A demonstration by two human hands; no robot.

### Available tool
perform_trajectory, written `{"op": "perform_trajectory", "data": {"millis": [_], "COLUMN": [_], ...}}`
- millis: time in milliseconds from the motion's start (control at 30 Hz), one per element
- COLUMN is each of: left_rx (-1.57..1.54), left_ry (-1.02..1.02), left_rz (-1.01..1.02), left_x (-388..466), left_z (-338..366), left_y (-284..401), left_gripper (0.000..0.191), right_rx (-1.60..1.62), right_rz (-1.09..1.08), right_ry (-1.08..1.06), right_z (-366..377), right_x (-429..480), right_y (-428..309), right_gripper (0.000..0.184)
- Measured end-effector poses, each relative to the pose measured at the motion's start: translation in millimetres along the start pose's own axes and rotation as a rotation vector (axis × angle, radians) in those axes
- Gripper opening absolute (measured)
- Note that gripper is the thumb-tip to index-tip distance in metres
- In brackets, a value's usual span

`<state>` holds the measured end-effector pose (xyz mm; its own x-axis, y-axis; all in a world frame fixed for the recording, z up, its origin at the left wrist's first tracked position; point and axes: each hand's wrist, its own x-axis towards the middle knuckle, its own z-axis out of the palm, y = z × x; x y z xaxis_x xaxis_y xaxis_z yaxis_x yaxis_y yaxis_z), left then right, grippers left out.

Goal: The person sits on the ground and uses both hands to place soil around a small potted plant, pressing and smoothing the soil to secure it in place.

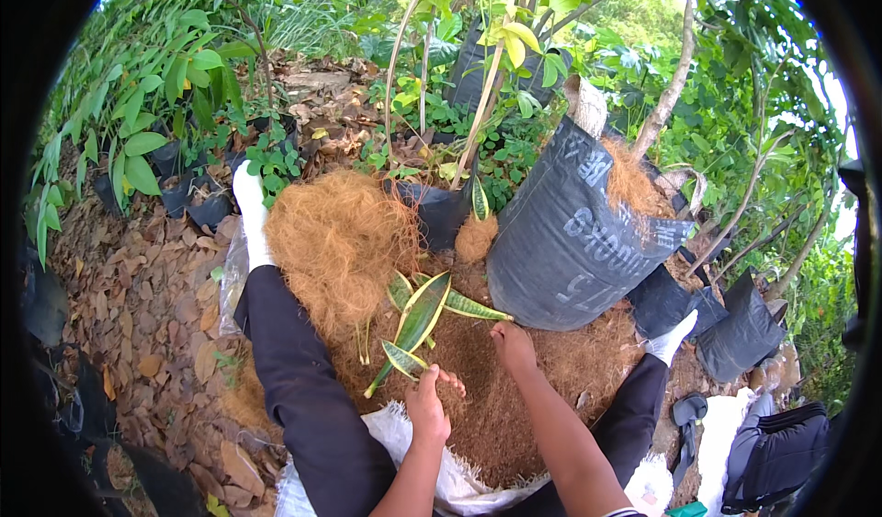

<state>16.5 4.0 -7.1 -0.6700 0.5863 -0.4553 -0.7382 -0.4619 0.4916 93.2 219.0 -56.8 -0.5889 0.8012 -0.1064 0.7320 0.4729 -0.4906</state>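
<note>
Variegated snake plant leaves [422, 311], green with yellow edges, lie crossed on brown coco peat [475, 379] between the person's legs. My left hand [428, 407] is over the peat, thumb raised and fingers curled, beside a short leaf piece [403, 360]. Whether it grips the piece or some peat cannot be made out. My right hand [515, 348] has its fingers curled close to the tip of a longer leaf [475, 306]; its grip is hidden. Beyond the leaves sits a fibre-wrapped ball [476, 238] with one small upright snake plant leaf [480, 200].
A heap of loose coconut fibre [337, 241] lies beside the left leg [303, 365]. To the right leans a large black printed grow bag [558, 241] containing fibre. Smaller black planting bags [741, 327] stand farther right. A white woven sack [468, 479] lies nearest the body. Dry leaves [158, 324] cover the left ground.
</note>
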Motion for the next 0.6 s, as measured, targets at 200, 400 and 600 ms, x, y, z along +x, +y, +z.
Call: {"op": "perform_trajectory", "data": {"millis": [200, 400, 600], "left_rx": [0.043, 0.074, 0.077], "left_ry": [-0.023, -0.038, -0.042], "left_rz": [0.014, 0.019, 0.007], "left_x": [-0.9, -0.7, 0.7], "left_z": [-2.6, -5.7, -5.6], "left_y": [-0.4, -1.9, -3.6], "left_gripper": [0.028, 0.029, 0.029], "right_rx": [-0.013, -0.267, -0.309], "right_rz": [-0.006, -0.086, -0.118], "right_ry": [-0.022, -0.006, 0.065], "right_z": [13.5, 31.6, 38.9], "right_x": [-14.3, -13.9, -4.5], "right_y": [-8.4, -27.3, -17.3], "right_gripper": [0.017, 0.02, 0.016]}}
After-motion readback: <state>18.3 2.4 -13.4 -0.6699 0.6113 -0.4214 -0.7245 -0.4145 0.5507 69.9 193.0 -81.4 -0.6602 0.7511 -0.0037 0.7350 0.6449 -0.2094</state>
